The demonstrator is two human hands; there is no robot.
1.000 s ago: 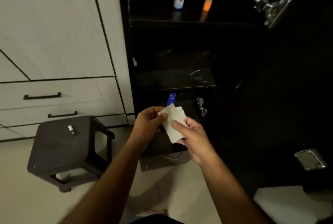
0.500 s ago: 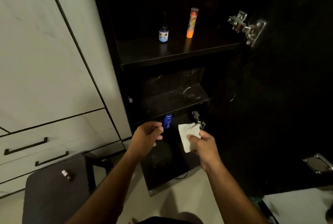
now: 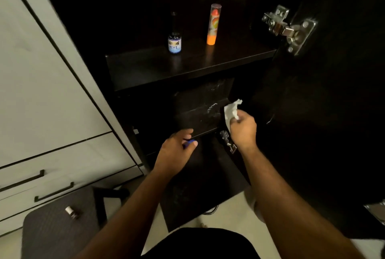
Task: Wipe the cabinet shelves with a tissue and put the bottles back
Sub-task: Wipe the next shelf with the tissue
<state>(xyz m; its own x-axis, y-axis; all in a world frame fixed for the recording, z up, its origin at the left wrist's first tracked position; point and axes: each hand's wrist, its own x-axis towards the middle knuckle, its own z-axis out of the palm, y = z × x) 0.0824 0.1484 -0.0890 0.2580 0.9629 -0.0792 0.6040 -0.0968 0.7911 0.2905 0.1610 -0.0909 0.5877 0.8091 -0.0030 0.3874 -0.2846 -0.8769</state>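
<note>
My right hand (image 3: 243,128) pinches a white tissue (image 3: 231,111) at the right end of the dusty middle shelf (image 3: 198,117) of the dark cabinet. My left hand (image 3: 176,152) hovers lower and to the left with loosely bent fingers and holds nothing; a blue bottle (image 3: 190,142) on the shelf below shows just past its fingers. On the upper shelf (image 3: 166,67) stand a small dark bottle with a blue label (image 3: 174,41) and a tall orange tube (image 3: 213,24).
The open cabinet door (image 3: 333,113) hangs at the right with metal hinges (image 3: 288,27). A dark stool (image 3: 54,231) at lower left carries a small vial (image 3: 71,213). White drawers (image 3: 52,167) with black handles fill the left side.
The tissue went from both hands to my right hand alone, which rose toward the middle shelf. My left hand let go and dropped away. The view moved closer to the cabinet.
</note>
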